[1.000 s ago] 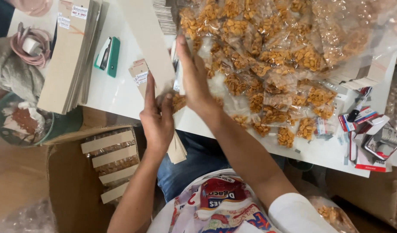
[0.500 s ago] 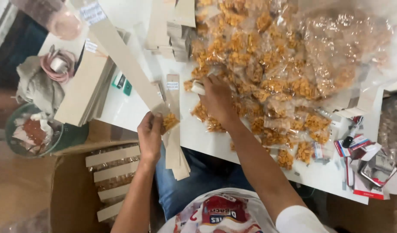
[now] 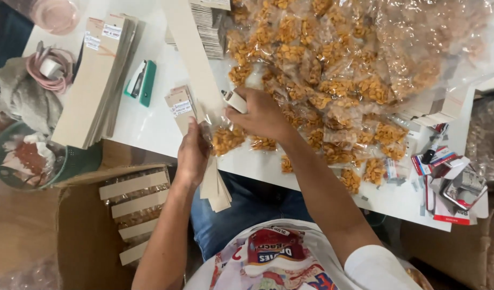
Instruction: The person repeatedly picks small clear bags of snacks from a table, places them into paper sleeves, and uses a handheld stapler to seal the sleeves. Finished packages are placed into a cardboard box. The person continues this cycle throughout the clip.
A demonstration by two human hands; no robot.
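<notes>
My left hand (image 3: 193,156) grips a long beige cardboard strip (image 3: 189,53) together with a small clear snack bag (image 3: 225,138) of orange pieces, at the near edge of the white table (image 3: 150,121). More short strips hang below that hand (image 3: 215,188). My right hand (image 3: 260,114) is closed on a small white stapler (image 3: 235,101) pressed at the top of that bag. A big heap of identical snack bags (image 3: 338,70) lies just beyond my right hand.
A stack of beige card strips (image 3: 96,80) and a green stapler (image 3: 142,80) lie at left. A cardboard box (image 3: 86,236) with finished strips stands below left. A green basket (image 3: 21,161), a pink cup (image 3: 56,13) and staple boxes (image 3: 451,188) ring the table.
My right hand has come back from the bag heap and now holds the white stapler at the bag's top. My left hand has stayed on the strip.
</notes>
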